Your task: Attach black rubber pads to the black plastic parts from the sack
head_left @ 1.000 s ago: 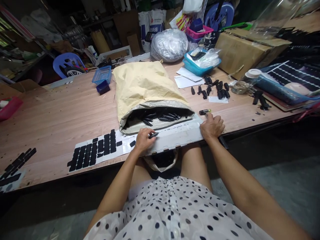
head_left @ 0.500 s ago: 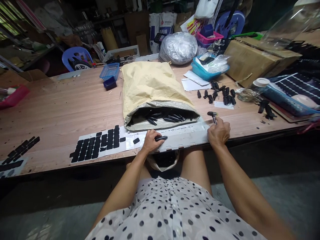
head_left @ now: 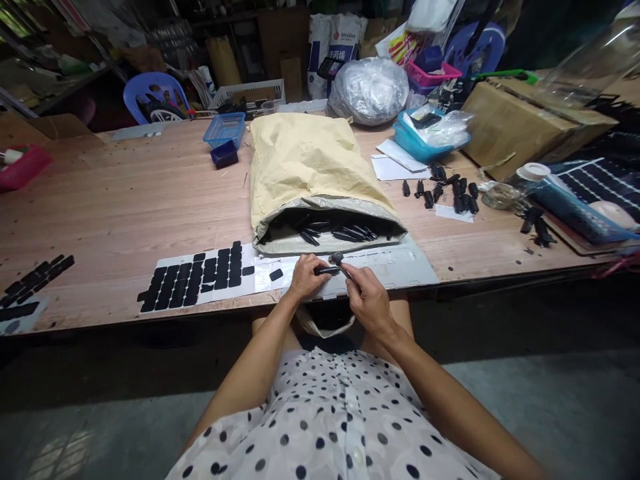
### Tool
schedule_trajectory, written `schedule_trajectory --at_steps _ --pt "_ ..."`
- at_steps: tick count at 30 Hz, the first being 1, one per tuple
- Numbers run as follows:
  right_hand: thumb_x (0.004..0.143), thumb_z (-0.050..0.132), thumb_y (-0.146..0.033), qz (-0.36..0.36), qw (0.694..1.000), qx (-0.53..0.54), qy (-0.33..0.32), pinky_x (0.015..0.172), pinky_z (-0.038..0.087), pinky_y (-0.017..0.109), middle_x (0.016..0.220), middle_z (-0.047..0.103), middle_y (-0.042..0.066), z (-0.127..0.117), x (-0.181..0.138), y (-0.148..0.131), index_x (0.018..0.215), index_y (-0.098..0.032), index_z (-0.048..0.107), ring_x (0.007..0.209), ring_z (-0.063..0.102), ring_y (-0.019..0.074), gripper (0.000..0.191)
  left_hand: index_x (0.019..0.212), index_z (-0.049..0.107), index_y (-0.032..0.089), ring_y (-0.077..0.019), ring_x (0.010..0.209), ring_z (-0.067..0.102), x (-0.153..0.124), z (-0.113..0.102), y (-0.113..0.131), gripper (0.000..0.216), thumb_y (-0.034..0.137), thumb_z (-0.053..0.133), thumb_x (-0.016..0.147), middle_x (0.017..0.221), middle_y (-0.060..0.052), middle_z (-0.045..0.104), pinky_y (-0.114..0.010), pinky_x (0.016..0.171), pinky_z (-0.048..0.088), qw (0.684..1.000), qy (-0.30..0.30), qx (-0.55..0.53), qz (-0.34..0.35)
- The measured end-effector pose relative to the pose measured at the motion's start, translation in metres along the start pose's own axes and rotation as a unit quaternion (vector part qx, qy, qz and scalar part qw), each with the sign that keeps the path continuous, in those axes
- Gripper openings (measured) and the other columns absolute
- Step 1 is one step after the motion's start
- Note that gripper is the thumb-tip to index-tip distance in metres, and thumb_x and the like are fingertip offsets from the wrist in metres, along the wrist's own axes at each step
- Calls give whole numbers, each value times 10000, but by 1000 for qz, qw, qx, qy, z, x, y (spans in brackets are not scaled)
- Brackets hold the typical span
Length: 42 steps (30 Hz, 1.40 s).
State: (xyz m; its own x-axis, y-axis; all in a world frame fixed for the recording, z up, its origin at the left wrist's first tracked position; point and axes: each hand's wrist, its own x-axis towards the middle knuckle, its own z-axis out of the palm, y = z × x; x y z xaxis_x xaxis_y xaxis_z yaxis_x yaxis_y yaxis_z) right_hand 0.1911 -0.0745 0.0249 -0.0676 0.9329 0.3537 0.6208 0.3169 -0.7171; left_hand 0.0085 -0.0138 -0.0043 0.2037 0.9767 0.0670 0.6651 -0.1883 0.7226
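My left hand [head_left: 305, 277] is closed on a slim black rod-shaped part [head_left: 325, 271], holding it level above the grey sheet [head_left: 395, 269] at the table's front edge. In my right hand [head_left: 371, 299] is a small hammer [head_left: 337, 258], gripped by its handle. Its dark head is at the right end of the black part; whether the two touch I cannot tell. Just behind my hands lies a beige sack [head_left: 310, 157], its mouth facing me, with several similar black parts [head_left: 353, 232] inside.
Black stickers [head_left: 183, 280] on a white sheet lie left of my hands. Short black pieces [head_left: 467, 197] are scattered at the right, before a cardboard box [head_left: 520, 127]. Blue baskets [head_left: 225, 130] and a stuffed plastic bag [head_left: 369, 90] stand farther back. Another open bag [head_left: 327, 327] hangs below the edge.
My right hand has swung the hammer leftward, from the right end of the grey sheet to the black part. My left hand keeps its hold. The view has shifted slightly.
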Motion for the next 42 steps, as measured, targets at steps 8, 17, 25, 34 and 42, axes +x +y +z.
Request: schedule_trajectory --at_steps 8,17,25,34,42 --pt "962 447 -182 -3 992 -116 -39 706 493 268 871 637 47 4 -3 3 1259 -278 735 808 620 195 425 837 767 248 -230 941 547 3 3 3 87 208 786 761 842 -18 654 -381 892 484 1000 2 0 -12" --pt "953 443 -192 18 993 -114 -12 700 493 280 878 640 50 0 -5 6 1247 -281 740 805 622 201 428 840 772 237 -235 938 561 2 2 4 96 208 782 749 821 -17 659 -395 894 499 1000 10 -3 -15" --pt "934 450 -189 154 949 -233 145 871 482 375 1016 613 116 -56 36 65 1336 -228 690 996 585 269 470 846 763 243 -243 946 564 -1 1 4 105 202 767 750 860 -25 679 -411 917 502 1000 17 18 -9" --pt "881 489 -158 300 880 -330 162 767 404 388 1006 563 134 -77 71 135 1225 -208 749 971 520 291 434 855 748 234 -243 925 612 -8 -4 5 80 249 767 779 868 -43 706 -416 898 535 998 31 42 37" --pt "902 485 -182 273 886 -340 160 782 376 407 1084 563 179 -67 68 145 1240 -198 716 1001 504 317 410 1087 734 235 -202 811 705 -98 40 -2 244 335 542 974 892 -76 730 -314 774 590 983 -90 47 153"
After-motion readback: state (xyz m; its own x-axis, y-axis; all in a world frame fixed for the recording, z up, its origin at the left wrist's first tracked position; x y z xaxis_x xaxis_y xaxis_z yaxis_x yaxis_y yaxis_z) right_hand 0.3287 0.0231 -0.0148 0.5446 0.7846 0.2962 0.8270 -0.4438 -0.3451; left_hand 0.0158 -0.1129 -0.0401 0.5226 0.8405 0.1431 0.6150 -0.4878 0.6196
